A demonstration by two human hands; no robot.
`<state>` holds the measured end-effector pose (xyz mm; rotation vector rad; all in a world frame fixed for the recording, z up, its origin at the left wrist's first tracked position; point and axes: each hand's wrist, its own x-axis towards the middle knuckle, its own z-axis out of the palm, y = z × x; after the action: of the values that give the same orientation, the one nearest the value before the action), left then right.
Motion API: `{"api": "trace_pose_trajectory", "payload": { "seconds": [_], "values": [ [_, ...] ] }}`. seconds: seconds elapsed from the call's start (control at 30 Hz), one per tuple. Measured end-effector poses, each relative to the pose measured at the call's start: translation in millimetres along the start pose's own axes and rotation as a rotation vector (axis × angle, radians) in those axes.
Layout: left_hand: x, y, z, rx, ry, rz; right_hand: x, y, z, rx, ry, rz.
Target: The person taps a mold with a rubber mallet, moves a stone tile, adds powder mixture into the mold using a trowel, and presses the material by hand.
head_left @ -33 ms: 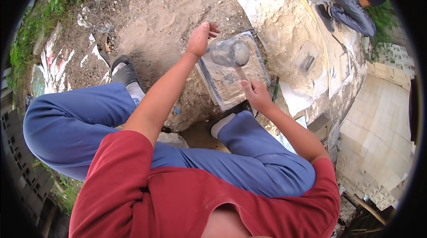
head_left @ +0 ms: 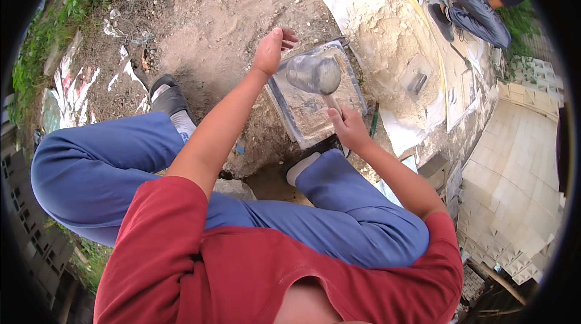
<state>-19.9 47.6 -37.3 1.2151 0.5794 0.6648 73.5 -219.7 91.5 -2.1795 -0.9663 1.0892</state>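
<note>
A mallet [head_left: 313,74] with a thick grey cylindrical head and a light handle is gripped by my right hand [head_left: 351,128], fingers closed round the handle. The head, a little blurred, is over a square metal-edged mould [head_left: 282,110] full of pale powdery mix [head_left: 315,123]; whether it touches the mix I cannot tell. At the mould's far left corner is my left hand [head_left: 269,52], fingers apart and slightly bent, with nothing seen in it. Part of the mould's far side is hidden behind the mallet head.
Right of the mould, a white sheet [head_left: 404,137] holds a heap of pale powder [head_left: 387,27] with a clear scoop-like container [head_left: 415,76] on it. Stacked pale patterned tiles [head_left: 508,172] stand far right. A person's legs [head_left: 478,12] are at upper right. My sandalled foot [head_left: 169,100] is left.
The mallet head has tipped slightly toward me and blurred a little. My left hand stays at the mould's corner.
</note>
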Motion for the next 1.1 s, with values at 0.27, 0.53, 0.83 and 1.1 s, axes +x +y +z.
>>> {"api": "trace_pose_trajectory", "payload": {
  "seconds": [0.27,0.53,0.83,1.1],
  "values": [
    [7,-2,-7,0.004,-0.023,-0.044,-3,2,1,-0.007,0.084,-0.15],
    [7,-2,-11,-0.171,-0.046,-0.077,13,2,8,-0.197,0.031,-0.081],
    [7,-3,-10,-0.214,-0.051,-0.068,9,17,-4,-0.171,0.084,-0.18],
    [1,-4,0,0.017,-0.067,-0.023,-14,17,-9,-0.125,-0.053,-0.082]
  ]
}}
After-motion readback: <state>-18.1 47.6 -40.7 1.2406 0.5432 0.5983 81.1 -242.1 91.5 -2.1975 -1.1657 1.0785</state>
